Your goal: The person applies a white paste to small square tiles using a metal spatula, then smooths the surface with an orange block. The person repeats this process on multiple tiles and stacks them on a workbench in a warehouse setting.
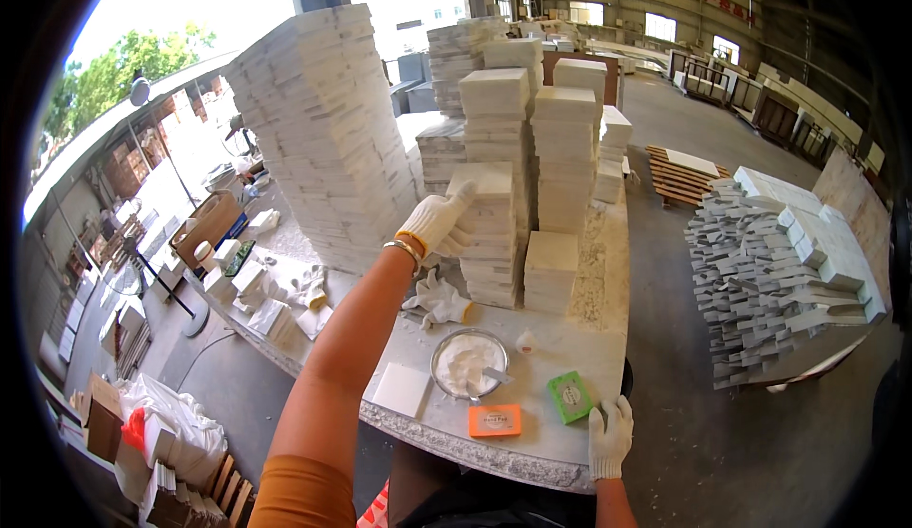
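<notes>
My left hand (439, 221), in a white knit glove, reaches forward to a stack of white stone tiles (486, 243). Its fingers are apart, one along the top tile and the others against the side facing me. My right hand (610, 440), gloved too, lies at the table's right edge with fingers stretched, close beside a green hand sanding pad (570, 397). An orange hand sanding pad (495, 421) lies left of it. Behind that stands a metal bowl (436, 368) of white paste with a scraper (496, 375) in it. A single white tile (402, 389) lies left of the bowl.
A loose glove (439, 300) lies behind the bowl, near a small white bottle (526, 342). Tall tile stacks (318, 129) crowd the back of the stone-topped table (560, 452). Right of it, a pallet of stone pieces (788, 271) stands on the floor. Cartons (100, 414) sit lower left.
</notes>
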Tool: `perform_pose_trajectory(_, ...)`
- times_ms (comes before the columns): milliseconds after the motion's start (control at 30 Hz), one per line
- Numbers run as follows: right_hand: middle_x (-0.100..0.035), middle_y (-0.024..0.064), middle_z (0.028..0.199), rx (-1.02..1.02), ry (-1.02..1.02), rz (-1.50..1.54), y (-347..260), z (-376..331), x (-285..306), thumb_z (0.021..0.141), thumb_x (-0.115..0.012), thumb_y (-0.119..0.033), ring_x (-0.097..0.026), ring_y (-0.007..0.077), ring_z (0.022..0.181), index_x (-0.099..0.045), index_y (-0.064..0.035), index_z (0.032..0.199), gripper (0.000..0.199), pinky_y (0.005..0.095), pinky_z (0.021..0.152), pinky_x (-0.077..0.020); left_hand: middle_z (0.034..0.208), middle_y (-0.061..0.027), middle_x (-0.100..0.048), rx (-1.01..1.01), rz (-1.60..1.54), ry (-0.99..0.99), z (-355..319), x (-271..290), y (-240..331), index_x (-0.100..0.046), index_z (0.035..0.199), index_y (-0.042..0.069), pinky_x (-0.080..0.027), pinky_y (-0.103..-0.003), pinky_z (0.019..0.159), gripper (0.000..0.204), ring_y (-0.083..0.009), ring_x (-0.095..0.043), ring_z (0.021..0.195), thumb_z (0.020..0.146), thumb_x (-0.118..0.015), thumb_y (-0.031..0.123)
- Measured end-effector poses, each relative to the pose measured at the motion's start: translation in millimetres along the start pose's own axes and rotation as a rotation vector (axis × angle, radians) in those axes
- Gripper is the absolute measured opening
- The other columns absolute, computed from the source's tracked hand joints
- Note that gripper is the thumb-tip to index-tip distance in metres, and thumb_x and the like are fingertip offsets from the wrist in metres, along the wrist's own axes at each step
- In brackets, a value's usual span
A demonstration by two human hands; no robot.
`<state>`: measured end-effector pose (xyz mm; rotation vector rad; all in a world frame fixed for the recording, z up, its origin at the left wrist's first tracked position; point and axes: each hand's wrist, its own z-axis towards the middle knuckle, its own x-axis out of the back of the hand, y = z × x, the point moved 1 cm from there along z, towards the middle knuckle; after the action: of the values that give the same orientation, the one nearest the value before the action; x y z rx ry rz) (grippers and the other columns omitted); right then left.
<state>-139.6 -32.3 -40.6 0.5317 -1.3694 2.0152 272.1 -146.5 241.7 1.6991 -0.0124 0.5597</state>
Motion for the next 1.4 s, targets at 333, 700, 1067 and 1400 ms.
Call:
perform_pose_trajectory(333,-0.057,0.0219,0.137,-0.004,-0.007,0.003,-1,-1,0,0.09,-0.07,-0.03,-0.055,0.039,0.124,-0.069,-0.0037,0.115,0.037,0.0459,0.105,-0.0444,0.058,-0.0036,-0.056,0.091,-0.068,-0.103,12,8,-2,-0.063,0.064,0.003,-0.042,-0.027,0.044,0.077,-0.0138,-0.049,0.044,0.098,-0.046,0.07)
perform_pose_trajectory(700,-0.055,0.0214,0.139,-0.049,-0.045,-0.011,-6,5,6,0.094,-0.066,-0.032,-0.053,0.0376,0.127,-0.067,-0.0023,0.116,0.037,0.0453,0.107,-0.042,0.071,-0.003,-0.061,0.048,0.093,-0.208,-43,9,-55,-0.069,0.087,-0.003,-0.044,-0.025,0.051,0.048,-0.0102,-0.053,0.057,0.097,-0.064,0.043)
perform_pose_trajectory(1067,-0.054,0.0239,0.141,0.024,-0.094,-0.036,13,4,-1,0.099,-0.062,-0.033,-0.052,0.0363,0.131,-0.066,0.0004,0.122,0.041,0.0432,0.11,-0.0402,0.135,-0.0232,-0.06,0.113,0.725,0.187,-224,17,-236,-0.049,0.144,0.003,-0.049,-0.045,0.099,0.09,-0.0379,-0.059,0.123,0.078,-0.075,0.06)
perform_pose_trajectory(1400,-0.054,0.0203,0.142,-0.04,-0.13,0.065,12,8,-1,0.1,-0.063,-0.033,-0.051,0.0312,0.133,-0.062,0.0032,0.128,0.046,0.0389,0.11,-0.0401,0.13,-0.0225,-0.055,0.106,0.857,0.38,-216,-26,-269,-0.043,0.144,-0.001,-0.05,-0.046,0.093,0.105,-0.0392,-0.057,0.116,0.063,-0.085,0.052)
